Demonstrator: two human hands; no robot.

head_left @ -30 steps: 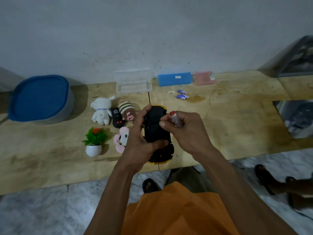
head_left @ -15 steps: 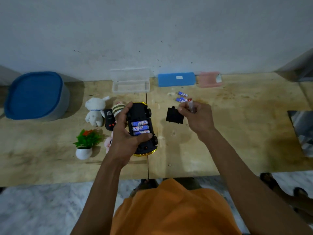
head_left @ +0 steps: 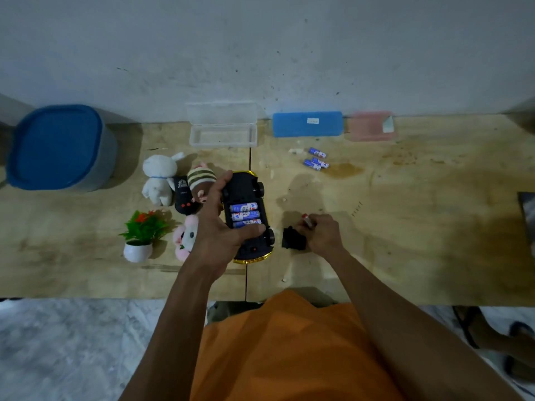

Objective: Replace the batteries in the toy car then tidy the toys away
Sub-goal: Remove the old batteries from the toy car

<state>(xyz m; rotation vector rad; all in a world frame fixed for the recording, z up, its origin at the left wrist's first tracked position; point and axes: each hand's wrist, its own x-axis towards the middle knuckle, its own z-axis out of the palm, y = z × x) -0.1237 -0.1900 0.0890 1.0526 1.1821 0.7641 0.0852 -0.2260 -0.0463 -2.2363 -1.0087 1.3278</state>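
The toy car (head_left: 242, 189) lies upside down on the table, black underside up with a gold rim. My left hand (head_left: 218, 230) grips it around the middle. Its battery bay is uncovered, showing three blue-and-white batteries (head_left: 245, 215). To the right, my right hand (head_left: 323, 235) holds the black battery cover (head_left: 292, 238) down at the table surface and keeps a small red-tipped screwdriver (head_left: 307, 220) in its fingers. Three loose batteries (head_left: 317, 159) lie farther back on the table.
A blue-lidded tub (head_left: 56, 147) stands at the far left. A clear open box (head_left: 223, 131), a blue case (head_left: 307, 124) and a pink case (head_left: 371, 126) line the wall. Plush toys (head_left: 159, 176), a black remote (head_left: 183, 196) and a small potted plant (head_left: 142, 235) sit left of the car.
The battery cover came off the car in my right hand, swung out to the right, and is now lowered to the table beside the car. My left hand kept its hold on the car.
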